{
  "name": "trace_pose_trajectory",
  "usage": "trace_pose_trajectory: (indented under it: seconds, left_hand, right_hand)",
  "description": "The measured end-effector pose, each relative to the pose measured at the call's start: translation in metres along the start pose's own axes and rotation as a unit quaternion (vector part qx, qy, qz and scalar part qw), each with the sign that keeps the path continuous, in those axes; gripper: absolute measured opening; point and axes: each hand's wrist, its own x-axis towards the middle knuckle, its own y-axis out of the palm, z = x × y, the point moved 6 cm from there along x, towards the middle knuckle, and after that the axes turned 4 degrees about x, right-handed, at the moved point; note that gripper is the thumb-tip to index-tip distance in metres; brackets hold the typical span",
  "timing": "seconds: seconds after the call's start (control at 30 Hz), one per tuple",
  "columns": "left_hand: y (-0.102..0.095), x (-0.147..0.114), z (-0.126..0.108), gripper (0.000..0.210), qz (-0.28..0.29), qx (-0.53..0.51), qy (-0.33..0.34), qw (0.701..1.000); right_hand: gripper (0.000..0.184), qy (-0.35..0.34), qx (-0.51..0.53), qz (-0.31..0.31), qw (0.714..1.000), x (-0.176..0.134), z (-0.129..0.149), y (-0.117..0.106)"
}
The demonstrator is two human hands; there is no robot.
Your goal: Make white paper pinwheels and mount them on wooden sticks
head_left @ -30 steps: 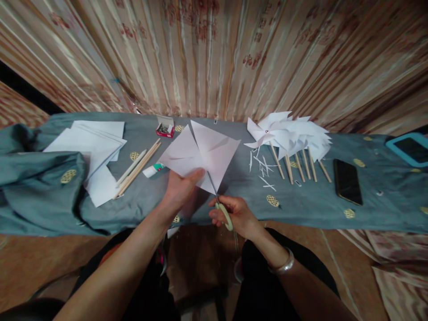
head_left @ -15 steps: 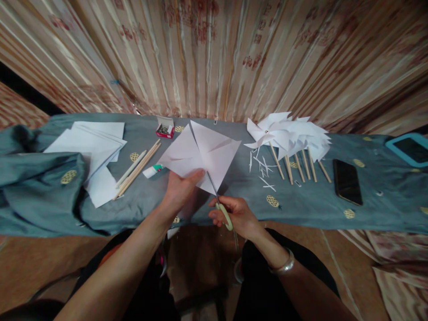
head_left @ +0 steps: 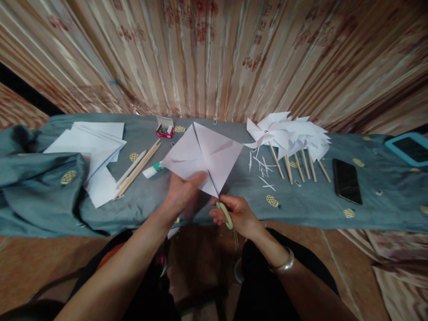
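A square sheet of white paper (head_left: 220, 156), turned corner-down, is pinched at its lower left side by my left hand (head_left: 183, 189), thumb on top. Slits run inward from its corners. My right hand (head_left: 236, 211) is closed round the pale green handle of a pair of scissors (head_left: 226, 216). The blades lie at the paper's near corner, along a cut toward the middle. My left fingers are hidden under the sheet.
White paper sheets (head_left: 96, 142), wooden sticks (head_left: 138, 169), a glue tube (head_left: 152, 170) and a small red box (head_left: 165, 129) lie leftward. Rightward are several paper pinwheels (head_left: 267, 129) on sticks, paper scraps (head_left: 262, 165), a black phone (head_left: 347, 180) and a blue-framed device (head_left: 411, 149).
The paper has shifted slightly to the right and nearer to me, with my left hand on it. The scissors now sit at its corner, their blades less far up the sheet.
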Motion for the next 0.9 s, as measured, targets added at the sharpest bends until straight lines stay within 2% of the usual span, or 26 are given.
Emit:
trace_pose_trajectory:
  seconds: [0.33, 0.53, 0.77, 0.9]
  left_hand:
    - [-0.0012, 0.0004, -0.001, 0.031, -0.007, -0.002, 0.003, 1.0]
    - [0.0016, -0.0008, 0.0002, 0.028, -0.007, 0.0, -0.01, 1.0]
    - [0.0007, -0.0011, -0.0031, 0.022, 0.007, -0.024, 0.005, 1.0]
    - [-0.0024, 0.0005, -0.0036, 0.029, -0.002, -0.009, 0.012, 1.0]
  right_hand:
    - [0.044, -0.012, -0.008, -0.002, 1.0, 0.0013, -0.0018, -0.001]
    - [0.045, -0.002, 0.004, -0.013, 1.0, 0.001, -0.002, -0.002]
    - [0.042, -0.019, -0.006, -0.011, 1.0, -0.0006, 0.0032, -0.0022]
    - [0.041, -0.022, -0.006, -0.008, 1.0, -0.0004, 0.002, -0.0033]
